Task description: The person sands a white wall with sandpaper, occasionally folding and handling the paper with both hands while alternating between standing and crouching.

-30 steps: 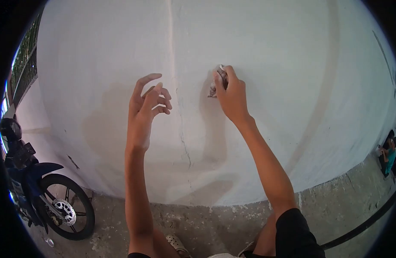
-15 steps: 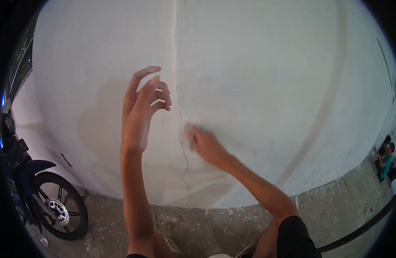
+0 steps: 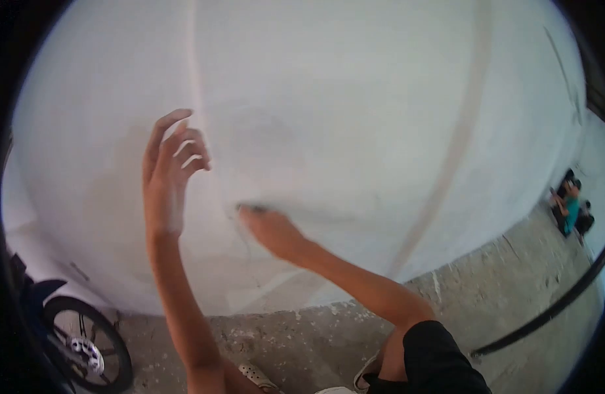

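My left hand [image 3: 168,154] is raised in front of a white wall [image 3: 342,118], its fingers loosely curved and apart with nothing between them. Lower and to the right, my right hand [image 3: 271,231] is closed, with its back towards me, near a thin crack in the wall. Motion blurs its fingers. A small dark patch shows at their edge; whether it is a held thing or shadow I cannot make out.
A motorbike wheel [image 3: 88,348] stands at the lower left. Concrete floor [image 3: 302,335] runs along the wall's foot. A black curved bar or hose [image 3: 545,315] crosses at right. People [image 3: 568,207] sit far right by the wall. My perforated shoe [image 3: 255,376] shows below.
My view has swung right, so the wall line and motorbike sit further left. My left hand keeps its curved shape. The right hand has turned, its back now more towards me.
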A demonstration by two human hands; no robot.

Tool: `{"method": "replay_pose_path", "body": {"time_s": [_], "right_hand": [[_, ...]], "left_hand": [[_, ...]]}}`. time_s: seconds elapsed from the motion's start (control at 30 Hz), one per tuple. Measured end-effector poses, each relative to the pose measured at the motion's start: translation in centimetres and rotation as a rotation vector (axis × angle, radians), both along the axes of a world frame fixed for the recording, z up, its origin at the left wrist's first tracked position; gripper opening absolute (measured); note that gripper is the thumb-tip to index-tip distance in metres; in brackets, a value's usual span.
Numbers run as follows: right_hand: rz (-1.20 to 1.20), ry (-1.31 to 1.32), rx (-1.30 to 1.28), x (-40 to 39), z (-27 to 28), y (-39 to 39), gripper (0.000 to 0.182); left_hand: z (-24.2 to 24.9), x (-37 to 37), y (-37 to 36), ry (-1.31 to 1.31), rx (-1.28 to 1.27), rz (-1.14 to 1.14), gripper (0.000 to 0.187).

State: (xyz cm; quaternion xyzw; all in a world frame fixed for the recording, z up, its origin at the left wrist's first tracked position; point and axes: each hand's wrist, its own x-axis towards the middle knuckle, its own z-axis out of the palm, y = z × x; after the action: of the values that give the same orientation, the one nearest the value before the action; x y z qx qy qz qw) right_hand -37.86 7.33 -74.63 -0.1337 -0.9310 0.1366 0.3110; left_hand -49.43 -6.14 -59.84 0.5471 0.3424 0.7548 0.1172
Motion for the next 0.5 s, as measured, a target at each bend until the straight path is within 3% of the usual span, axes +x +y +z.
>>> {"method": "replay_pose_path", "body": {"time_s": [0.07, 0.13, 0.2, 0.27, 0.33, 0.37, 0.4, 0.43, 0.5], "right_hand": [[-0.010, -0.046, -0.003, 2.3, -4.5, 1.2, 0.025], [0.079, -0.144, 0.018, 4.6, -4.3, 1.1, 0.029], [0.009, -0.244, -0.048, 6.3, -3.3, 2.6, 0.030], [0.058, 0.415, 0.413, 6.1, -2.2, 5.7, 0.031], [-0.134, 0.274, -0.037, 10.2, 6.2, 4.6, 0.025], [-0.065, 0.506, 0.014, 11.1, 8.4, 6.7, 0.020], [-0.182, 0.562, 0.099, 12.6, 11.7, 8.1, 0.016], [-0.139, 0.673, -0.112, 14.1, 15.0, 7.1, 0.020], [-0.335, 0.778, 0.141, 16.4, 18.7, 8.9, 0.025]], "left_hand": [[-0.1, 1.0, 0.6, 0.033, -0.020, -0.019, 0.038], [0.1, 2.1, 0.4, 0.042, -0.082, 0.037, 0.031], [0.2, 2.9, 0.1, 0.062, -0.089, -0.002, 0.030], [-0.1, 3.1, 0.1, 0.096, -0.086, 0.022, 0.031], [-0.1, 3.0, 0.3, 0.093, -0.087, 0.026, 0.032], [-0.2, 2.9, 0.5, 0.094, -0.088, 0.027, 0.033], [-0.3, 2.7, 0.7, 0.093, -0.092, 0.027, 0.033], [-0.4, 2.3, 0.8, 0.106, -0.097, 0.037, 0.035], [-0.5, 1.5, 1.2, 0.118, -0.103, 0.047, 0.037]]}}
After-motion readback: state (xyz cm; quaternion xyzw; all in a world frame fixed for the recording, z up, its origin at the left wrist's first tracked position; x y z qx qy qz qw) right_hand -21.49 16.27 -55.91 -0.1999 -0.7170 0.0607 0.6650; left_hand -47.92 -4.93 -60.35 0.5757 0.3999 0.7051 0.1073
